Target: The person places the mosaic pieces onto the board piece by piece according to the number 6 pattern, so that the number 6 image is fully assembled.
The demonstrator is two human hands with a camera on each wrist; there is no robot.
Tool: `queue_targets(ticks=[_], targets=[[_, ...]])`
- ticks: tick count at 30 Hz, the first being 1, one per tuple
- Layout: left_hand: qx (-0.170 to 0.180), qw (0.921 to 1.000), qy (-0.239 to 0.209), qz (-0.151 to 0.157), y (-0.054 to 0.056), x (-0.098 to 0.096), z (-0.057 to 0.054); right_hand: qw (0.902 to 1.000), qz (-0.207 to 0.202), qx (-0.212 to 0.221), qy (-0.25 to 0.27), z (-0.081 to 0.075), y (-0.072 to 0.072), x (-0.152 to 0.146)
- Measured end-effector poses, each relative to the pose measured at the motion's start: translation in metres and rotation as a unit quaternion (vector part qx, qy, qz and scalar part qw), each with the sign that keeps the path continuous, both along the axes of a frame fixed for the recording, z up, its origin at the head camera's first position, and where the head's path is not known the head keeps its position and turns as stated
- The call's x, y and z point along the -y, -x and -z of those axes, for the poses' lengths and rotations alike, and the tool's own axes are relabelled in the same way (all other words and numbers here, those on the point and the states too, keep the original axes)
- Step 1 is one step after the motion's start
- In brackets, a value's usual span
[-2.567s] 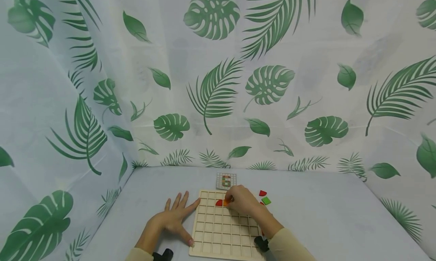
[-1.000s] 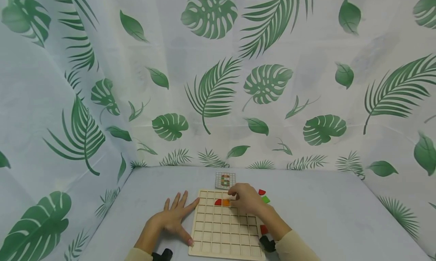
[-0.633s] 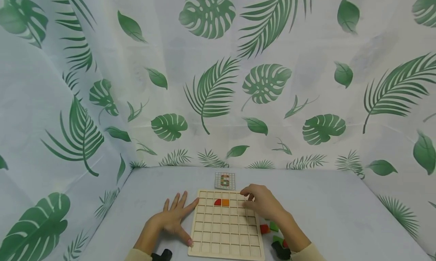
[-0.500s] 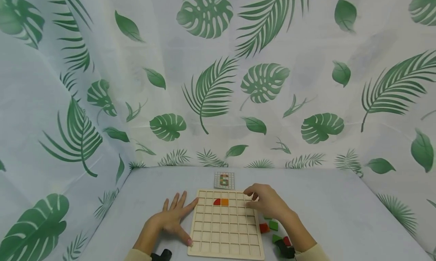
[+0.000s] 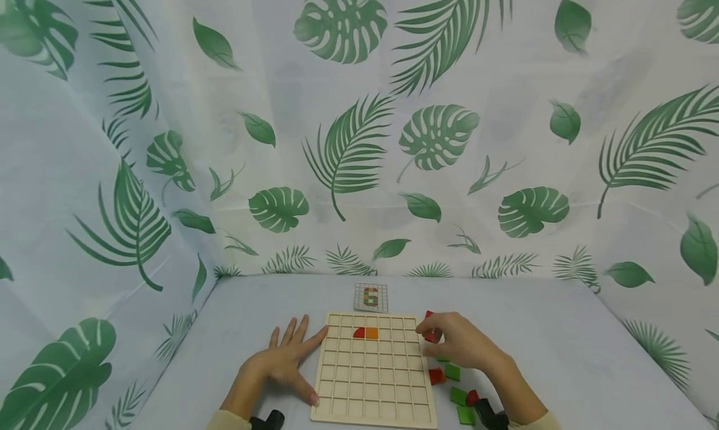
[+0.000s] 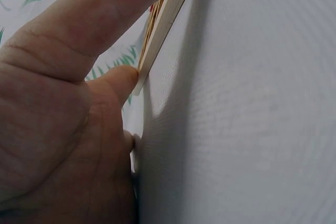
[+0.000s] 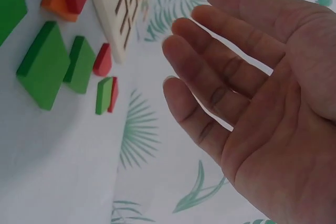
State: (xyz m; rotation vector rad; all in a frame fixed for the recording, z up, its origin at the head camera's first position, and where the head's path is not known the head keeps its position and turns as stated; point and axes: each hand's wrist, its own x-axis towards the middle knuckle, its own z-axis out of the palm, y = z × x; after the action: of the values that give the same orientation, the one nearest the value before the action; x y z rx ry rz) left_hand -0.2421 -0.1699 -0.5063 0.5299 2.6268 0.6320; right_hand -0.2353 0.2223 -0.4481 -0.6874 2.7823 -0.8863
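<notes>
A wooden grid board lies on the table. In its second row from the far edge sit a red quarter-round tile and, beside it, an orange square tile. My left hand is spread flat, its thumb and index fingertip touching the board's left edge. Over the board's far right corner is my right hand, fingers loosely bent; in the right wrist view nothing lies in them. Red tiles show partly behind these fingers. More loose tiles, among them a green one, lie along the board's right side.
Beyond the board's far edge lies a small card with a gridded figure 6 in coloured squares. A red tile on an orange one rests against the board's right edge. Leaf-printed cloth walls the table's back and left.
My right hand has drawn back from the orange tile, which stays in the grid, and moved right to the loose tiles beyond the board's edge. My left hand has kept its place.
</notes>
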Motion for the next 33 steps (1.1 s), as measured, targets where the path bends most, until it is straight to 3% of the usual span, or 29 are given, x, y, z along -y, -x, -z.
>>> queue_targets(ticks=[15, 23, 33], targets=[[0.005, 1.0000, 0.001, -0.002, 0.002, 0.000, 0.003, 0.9962, -0.046, 0.067, 0.032, 0.005, 0.004, -0.021], [0.003, 1.0000, 0.003, -0.001, 0.002, 0.001, 0.003, 0.9911, -0.079, 0.100, 0.038, 0.019, 0.005, -0.024], [0.002, 1.0000, -0.005, 0.001, 0.002, 0.000, 0.002, 0.9911, -0.073, 0.109, 0.024, 0.029, 0.003, -0.021]])
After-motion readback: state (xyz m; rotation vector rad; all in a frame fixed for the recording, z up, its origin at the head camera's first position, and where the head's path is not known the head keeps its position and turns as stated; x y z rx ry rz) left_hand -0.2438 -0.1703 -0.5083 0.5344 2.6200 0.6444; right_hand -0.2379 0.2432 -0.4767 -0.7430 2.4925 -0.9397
